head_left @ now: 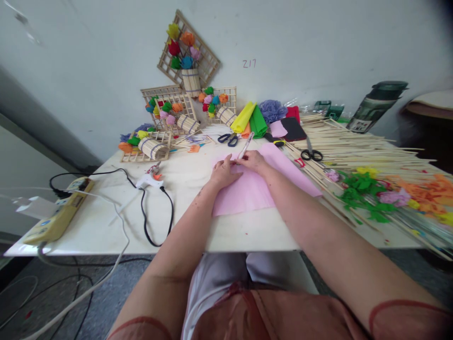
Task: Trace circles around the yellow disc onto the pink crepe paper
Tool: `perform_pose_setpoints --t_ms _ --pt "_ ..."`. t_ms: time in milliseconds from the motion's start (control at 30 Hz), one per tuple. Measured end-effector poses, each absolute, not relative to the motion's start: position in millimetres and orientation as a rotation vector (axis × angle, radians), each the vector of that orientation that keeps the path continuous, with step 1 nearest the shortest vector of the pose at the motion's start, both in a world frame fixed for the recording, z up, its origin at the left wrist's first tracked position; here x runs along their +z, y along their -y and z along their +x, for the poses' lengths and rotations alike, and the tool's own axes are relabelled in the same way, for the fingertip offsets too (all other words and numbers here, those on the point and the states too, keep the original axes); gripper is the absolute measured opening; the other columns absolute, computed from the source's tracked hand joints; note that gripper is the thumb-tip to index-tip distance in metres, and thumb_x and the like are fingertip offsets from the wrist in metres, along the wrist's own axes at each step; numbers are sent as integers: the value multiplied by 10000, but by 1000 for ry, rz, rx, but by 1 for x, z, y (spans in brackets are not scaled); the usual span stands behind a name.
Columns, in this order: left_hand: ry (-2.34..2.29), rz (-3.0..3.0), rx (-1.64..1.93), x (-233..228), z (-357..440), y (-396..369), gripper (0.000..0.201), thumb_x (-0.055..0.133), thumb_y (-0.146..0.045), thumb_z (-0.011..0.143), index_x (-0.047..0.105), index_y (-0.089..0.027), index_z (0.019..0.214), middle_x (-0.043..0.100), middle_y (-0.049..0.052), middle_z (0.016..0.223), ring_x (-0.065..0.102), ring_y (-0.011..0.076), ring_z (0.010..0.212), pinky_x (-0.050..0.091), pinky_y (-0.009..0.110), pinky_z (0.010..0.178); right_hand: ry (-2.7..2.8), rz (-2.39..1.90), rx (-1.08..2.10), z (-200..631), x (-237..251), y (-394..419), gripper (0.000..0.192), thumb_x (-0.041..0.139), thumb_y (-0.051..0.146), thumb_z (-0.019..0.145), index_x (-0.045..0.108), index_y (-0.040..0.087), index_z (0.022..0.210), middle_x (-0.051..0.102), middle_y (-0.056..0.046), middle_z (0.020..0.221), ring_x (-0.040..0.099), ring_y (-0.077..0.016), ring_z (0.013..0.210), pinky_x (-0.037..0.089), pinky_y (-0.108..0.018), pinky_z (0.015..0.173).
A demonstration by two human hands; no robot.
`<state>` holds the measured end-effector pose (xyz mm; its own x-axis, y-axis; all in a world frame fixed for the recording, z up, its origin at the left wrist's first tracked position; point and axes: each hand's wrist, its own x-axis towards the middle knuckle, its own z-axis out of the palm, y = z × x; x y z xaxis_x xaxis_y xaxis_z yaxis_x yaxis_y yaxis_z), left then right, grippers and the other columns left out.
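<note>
A sheet of pink crepe paper (244, 198) lies spread on the table in front of me. My left hand (225, 174) rests on its left part, fingers stretched out and thumb apart, pressing on the paper. Just beside it, my right hand (252, 160) is closed around a white pen (247, 145). The pen stands slanted, its upper end leaning away from me, and its tip is hidden near my fingers. Scissors with dark handles (228, 139) lie just beyond the paper's far edge.
Thin wooden sticks (357, 146) and green paper scraps (364, 191) cover the right side. A second pair of scissors (311, 153) lies there. At left are a glue gun (150, 181) and a power strip (60, 212) with cords. Stick-and-flower frames (152, 147) stand behind.
</note>
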<state>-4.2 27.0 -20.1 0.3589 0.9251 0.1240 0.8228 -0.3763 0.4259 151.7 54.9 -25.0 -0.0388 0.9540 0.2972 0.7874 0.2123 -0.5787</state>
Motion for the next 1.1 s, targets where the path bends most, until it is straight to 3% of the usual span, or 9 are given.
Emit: perform_pose_setpoints --t_ms 667,867,1100 --pt "-1540 2340 506 -21 -5 -28 795 599 -468 732 222 -221 1388 503 8 1323 348 295 1250 262 422 1036 1780 -1528 427 156 -30 -60 233 613 352 712 685 149 802 689 -58 749 614 -159 701 450 -244 639" --pt "-1523 2356 519 -21 -5 -28 781 601 -459 734 236 -225 1384 509 -3 1317 358 297 1237 276 423 1030 1645 -1333 627 162 -33 -64 241 521 220 730 644 161 929 652 -13 644 604 -129 610 464 -238 613" --pt "-1517 2356 514 -20 -5 -26 767 602 -459 739 254 -214 1378 496 8 1328 336 291 1249 271 424 1034 1883 -1173 445 174 -31 -59 243 558 244 692 658 163 897 674 -34 858 601 -149 771 440 -251 705"
